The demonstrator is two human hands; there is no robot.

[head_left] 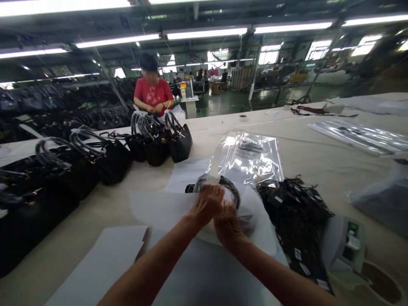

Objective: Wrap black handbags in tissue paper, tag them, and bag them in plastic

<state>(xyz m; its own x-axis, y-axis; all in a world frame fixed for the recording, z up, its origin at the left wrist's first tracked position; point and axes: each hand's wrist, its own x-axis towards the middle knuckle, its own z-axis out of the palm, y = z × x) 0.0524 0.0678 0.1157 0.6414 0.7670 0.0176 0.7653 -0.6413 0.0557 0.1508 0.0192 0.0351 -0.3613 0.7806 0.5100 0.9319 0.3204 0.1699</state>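
My left hand (207,204) and my right hand (228,223) meet over a black handbag (236,197) lying on white wrapping paper (153,208). Both hands pinch the bag's curved handle, which is wrapped in clear film. My left hand grips the top of the handle loop; my right hand sits just below it, fingers closed around the wrapped part. Most of the bag body is hidden under the paper and my hands. A clear plastic bag (251,157) lies just beyond them.
A pile of black hang tags (293,204) lies to the right, with a tape dispenser (346,242) beyond it. Rows of black handbags (105,157) line the left side of the table. A person in a red shirt (153,93) works at the far side.
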